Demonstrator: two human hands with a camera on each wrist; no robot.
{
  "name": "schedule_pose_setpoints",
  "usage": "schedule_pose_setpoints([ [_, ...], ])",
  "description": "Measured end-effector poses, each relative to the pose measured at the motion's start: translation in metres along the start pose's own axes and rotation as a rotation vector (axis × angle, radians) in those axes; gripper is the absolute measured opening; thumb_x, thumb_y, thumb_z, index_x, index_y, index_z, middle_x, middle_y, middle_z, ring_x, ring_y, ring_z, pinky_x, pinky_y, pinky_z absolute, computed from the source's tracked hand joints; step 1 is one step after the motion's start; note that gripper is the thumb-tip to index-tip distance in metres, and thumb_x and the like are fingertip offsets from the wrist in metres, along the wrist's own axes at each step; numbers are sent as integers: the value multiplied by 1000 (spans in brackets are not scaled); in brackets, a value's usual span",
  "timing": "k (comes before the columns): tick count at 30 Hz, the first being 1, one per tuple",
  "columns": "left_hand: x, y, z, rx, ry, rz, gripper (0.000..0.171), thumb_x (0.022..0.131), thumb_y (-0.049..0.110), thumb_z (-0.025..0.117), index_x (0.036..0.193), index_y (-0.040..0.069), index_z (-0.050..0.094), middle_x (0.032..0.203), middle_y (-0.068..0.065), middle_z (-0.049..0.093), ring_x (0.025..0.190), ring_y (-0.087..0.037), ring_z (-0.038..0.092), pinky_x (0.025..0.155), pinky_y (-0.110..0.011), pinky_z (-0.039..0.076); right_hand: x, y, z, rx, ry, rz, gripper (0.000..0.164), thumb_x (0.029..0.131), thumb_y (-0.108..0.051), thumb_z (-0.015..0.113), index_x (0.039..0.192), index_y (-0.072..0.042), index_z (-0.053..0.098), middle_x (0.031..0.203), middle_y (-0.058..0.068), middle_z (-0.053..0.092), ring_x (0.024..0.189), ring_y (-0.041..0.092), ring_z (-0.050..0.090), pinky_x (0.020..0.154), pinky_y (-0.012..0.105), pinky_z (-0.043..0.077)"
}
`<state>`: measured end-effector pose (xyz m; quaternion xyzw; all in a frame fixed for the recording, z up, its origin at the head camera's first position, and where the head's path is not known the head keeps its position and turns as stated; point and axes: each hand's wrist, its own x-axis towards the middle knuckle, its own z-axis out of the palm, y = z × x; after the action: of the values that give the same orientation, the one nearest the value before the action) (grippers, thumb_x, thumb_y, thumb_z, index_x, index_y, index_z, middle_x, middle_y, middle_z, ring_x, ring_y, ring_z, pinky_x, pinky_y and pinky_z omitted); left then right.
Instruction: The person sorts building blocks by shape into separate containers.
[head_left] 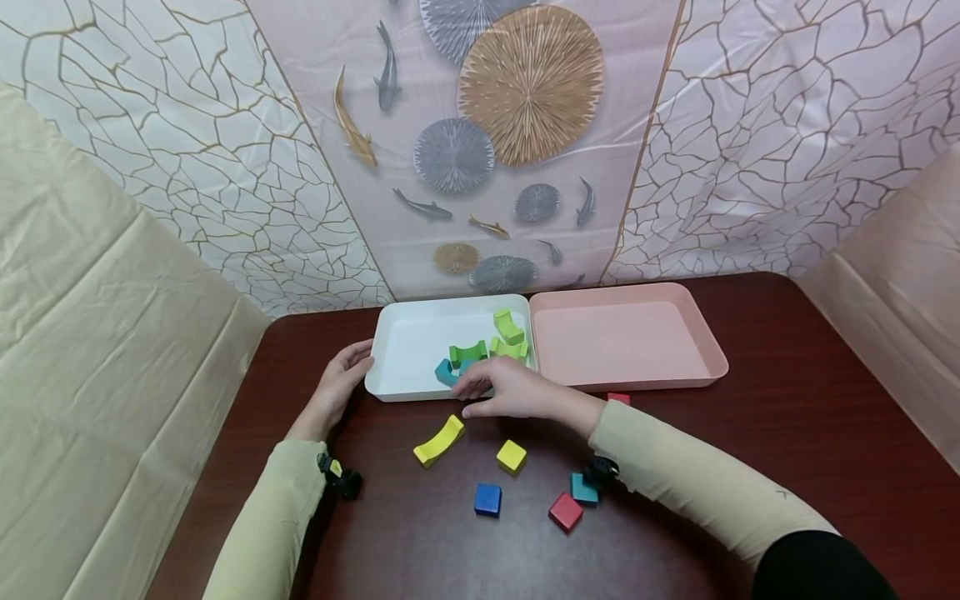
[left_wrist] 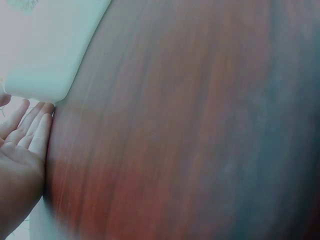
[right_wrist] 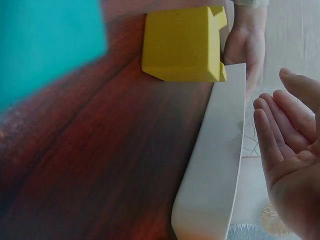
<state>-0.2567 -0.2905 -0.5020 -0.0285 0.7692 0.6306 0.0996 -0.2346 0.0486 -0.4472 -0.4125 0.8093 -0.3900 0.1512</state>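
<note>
Head view: touching the white tray (head_left: 408,333) at its left edge with the left hand (head_left: 343,379), fairly straight-fingered, and reaching over the near edge with the right hand (head_left: 513,388), with thumb apart from loosely bent fingers, close by a partly covered teal piece (head_left: 446,373), contact impossible to tell. Visible inside, toward the right edge: a green arch (head_left: 468,353) and two light green arches (head_left: 508,327). Lying on the dark table (head_left: 405,542), just off the tray's near edge: a yellow arch (head_left: 438,442), then, farther from that edge, yellow (head_left: 512,457), blue (head_left: 487,500), red (head_left: 566,512) and teal (head_left: 584,490) blocks.
</note>
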Motion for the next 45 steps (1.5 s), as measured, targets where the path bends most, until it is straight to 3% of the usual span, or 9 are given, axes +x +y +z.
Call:
schedule_pose_setpoints([
  [5,0,0,0,-1,-1,4,56,115,18,46,165,-1,28,169,-25,35,155,-34,37,94,-7,43,-1,1,3,-34,-22,10,31,95,-15,82,123,-3,77,121,9,78,107,22,76,94,26,61],
  [9,1,0,-1,-3,2,7,56,115,18,46,165,-1,29,169,-25,35,155,-35,37,94,-7,44,-1,2,4,-18,-40,12,33,95,-14,82,125,-2,76,123,10,78,110,24,76,95,25,61],
  [21,1,-1,0,-7,4,-3,57,115,18,47,166,0,29,169,-24,36,155,-34,38,93,-6,44,-3,3,9,46,-141,62,44,98,-9,77,139,2,67,138,16,71,127,31,69,104,34,59],
  [31,2,-3,0,-1,8,5,55,115,16,46,165,-1,30,168,-25,36,155,-35,38,96,-8,44,-3,5,14,69,-228,105,55,99,-10,76,149,2,58,152,16,62,137,29,63,107,31,56],
  [45,1,-2,-1,1,0,12,56,115,17,47,165,-1,30,168,-25,36,155,-35,38,94,-6,44,-3,7,20,82,-235,124,52,99,-7,75,148,1,59,152,16,62,136,29,64,106,30,57],
])
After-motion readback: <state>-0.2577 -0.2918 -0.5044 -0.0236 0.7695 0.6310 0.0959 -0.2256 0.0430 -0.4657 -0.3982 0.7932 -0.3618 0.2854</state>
